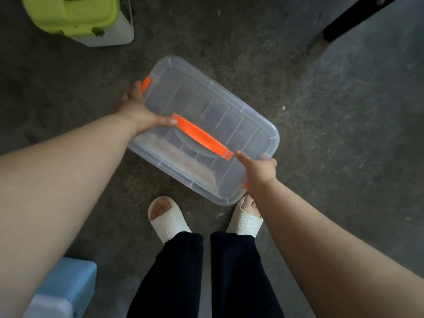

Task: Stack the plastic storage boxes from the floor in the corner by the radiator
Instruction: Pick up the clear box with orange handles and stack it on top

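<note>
A clear plastic storage box (231, 118) with an orange carry handle and orange side clips lies slantwise above the grey floor, in front of my feet. My left hand (140, 109) grips its left end beside an orange clip, thumb lying on the lid near the handle. My right hand (259, 168) grips the opposite end, thumb on the lid and fingers curled over the rim. Whether the box touches the floor I cannot tell. A box with a lime-green lid (78, 17) stands at the top left.
A light blue plastic box (68, 285) sits at the bottom left beside my left arm. A black furniture leg (353, 17) slants in at the top right. My feet in white slippers (167, 221) stand just behind the clear box. Bare concrete floor lies to the right.
</note>
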Tool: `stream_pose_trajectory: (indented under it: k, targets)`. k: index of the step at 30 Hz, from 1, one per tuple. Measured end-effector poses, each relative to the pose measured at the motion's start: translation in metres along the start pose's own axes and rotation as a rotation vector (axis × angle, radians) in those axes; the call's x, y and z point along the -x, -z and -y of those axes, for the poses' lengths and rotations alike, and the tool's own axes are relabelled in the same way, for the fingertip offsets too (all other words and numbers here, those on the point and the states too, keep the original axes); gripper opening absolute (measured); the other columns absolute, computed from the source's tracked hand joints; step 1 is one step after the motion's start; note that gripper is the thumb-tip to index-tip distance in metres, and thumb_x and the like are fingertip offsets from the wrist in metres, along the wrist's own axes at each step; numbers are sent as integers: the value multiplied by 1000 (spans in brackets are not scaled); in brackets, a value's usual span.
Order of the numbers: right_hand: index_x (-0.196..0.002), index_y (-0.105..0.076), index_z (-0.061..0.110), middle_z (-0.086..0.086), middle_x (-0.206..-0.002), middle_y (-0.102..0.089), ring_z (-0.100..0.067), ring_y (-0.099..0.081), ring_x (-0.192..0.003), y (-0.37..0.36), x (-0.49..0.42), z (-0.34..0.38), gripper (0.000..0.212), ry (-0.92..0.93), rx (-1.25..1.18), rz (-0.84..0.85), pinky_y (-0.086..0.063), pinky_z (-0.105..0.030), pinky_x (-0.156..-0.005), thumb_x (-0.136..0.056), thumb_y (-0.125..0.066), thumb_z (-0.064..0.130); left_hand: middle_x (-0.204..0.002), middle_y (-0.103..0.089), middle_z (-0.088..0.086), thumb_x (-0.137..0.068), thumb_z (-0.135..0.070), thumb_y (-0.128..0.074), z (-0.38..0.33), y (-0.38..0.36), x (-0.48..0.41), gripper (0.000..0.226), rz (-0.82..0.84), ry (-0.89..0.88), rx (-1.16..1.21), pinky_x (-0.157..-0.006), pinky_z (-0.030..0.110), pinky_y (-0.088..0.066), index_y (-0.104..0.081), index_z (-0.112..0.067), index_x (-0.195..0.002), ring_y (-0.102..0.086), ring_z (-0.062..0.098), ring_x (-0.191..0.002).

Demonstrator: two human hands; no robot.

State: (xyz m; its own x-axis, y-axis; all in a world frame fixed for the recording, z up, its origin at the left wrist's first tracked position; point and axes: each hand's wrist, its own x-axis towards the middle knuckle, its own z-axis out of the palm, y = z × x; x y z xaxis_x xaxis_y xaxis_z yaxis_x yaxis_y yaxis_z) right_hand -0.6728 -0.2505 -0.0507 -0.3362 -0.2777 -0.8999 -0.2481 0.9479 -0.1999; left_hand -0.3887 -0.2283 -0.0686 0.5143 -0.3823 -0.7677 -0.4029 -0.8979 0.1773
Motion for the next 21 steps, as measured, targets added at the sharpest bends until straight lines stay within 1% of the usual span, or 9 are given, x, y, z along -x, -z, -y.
stream_pose_trajectory:
  k: [3, 5, 7, 9, 12, 17, 21]
  targets:
    - [-133, -34, 17, -12, -131, -51, -32, -57, -112, 7, 6, 14, 88, 74, 54, -46, -49, -50, -97, -64, -86, 35, -156, -16, 11, -41, -56, -87, 4, 5, 13, 138, -8, 34, 76, -114, 36, -26, -6, -33, -150, -25, 28, -141]
    - [-137, -32, 16, -13, -135, -48, -34, -54, -118, 12, 17, 27, 93, 118, 107, -66, -46, -51, -100, -63, -86, 36, -155, -14, 13, -42, -55, -87, 2, 11, 28, 137, -26, 49, 105, -113, 35, -26, -6, -33, -150, -26, 29, -141]
    - [-142, -28, 17, -15, -139, -43, -37, -48, -124, 18, 31, 40, 101, 160, 161, -104, -42, -51, -104, -62, -85, 40, -155, -12, 14, -43, -56, -87, -2, 22, 43, 136, -46, 75, 123, -113, 38, -27, -5, -34, -150, -26, 30, -141]
    - [-145, -25, 17, -15, -141, -40, -38, -43, -128, 25, 51, 57, 104, 216, 192, -132, -39, -51, -106, -62, -84, 42, -154, -13, 14, -42, -57, -86, -7, 36, 63, 136, -65, 96, 142, -113, 41, -28, -4, -36, -149, -26, 33, -140]
    - [-145, -25, 18, -15, -142, -40, -37, -40, -131, 38, 88, 85, 101, 288, 262, -154, -36, -54, -107, -65, -82, 43, -153, -14, 17, -41, -57, -86, -16, 62, 95, 138, -90, 119, 169, -111, 44, -31, -2, -36, -149, -28, 35, -139]
    - [-146, -26, 18, -13, -144, -40, -36, -39, -133, 64, 155, 131, 95, 425, 311, -129, -36, -54, -107, -70, -79, 39, -143, -27, 17, -35, -61, -86, -30, 112, 156, 136, -176, 89, 233, -106, 43, -37, -8, -38, -145, -37, 34, -131]
    - [-144, -28, 18, -11, -142, -42, -35, -41, -131, 89, 221, 165, 91, 507, 326, -104, -38, -54, -106, -71, -79, 36, -140, -32, 13, -36, -61, -85, -45, 160, 213, 133, -221, 69, 253, -103, 50, -40, -9, -39, -142, -38, 35, -129]
